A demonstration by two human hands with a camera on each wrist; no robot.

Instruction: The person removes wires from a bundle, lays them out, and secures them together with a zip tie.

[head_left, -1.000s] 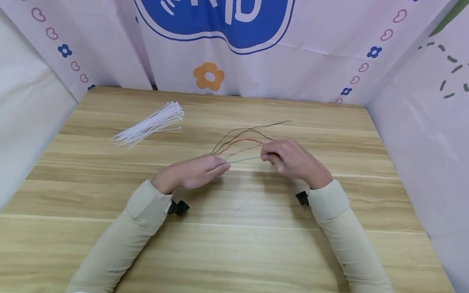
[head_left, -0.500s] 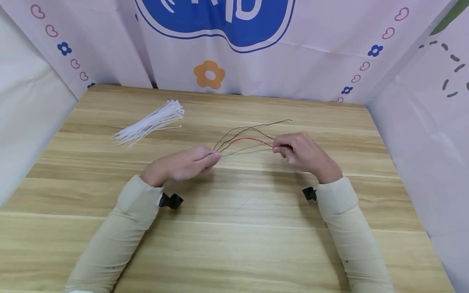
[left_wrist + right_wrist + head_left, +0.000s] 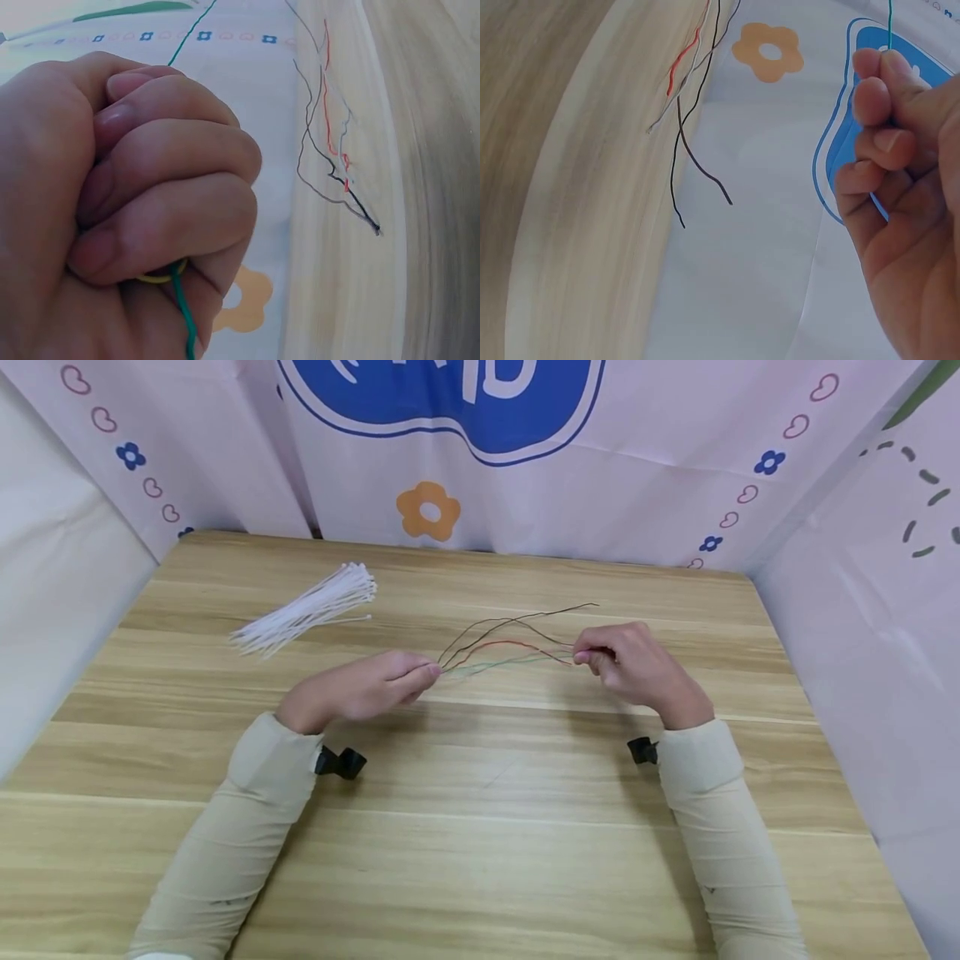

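Between our left hand (image 3: pixel 367 687) and right hand (image 3: pixel 637 664) runs a green wire (image 3: pixel 890 28): our left fingers are curled round it, our right thumb and forefinger pinch it. Beyond our fingers we see a red wire (image 3: pixel 502 642), a black wire (image 3: pixel 673 176) and a brown wire (image 3: pixel 695 160); farther off, past the left ones, white cable ties (image 3: pixel 307 608).
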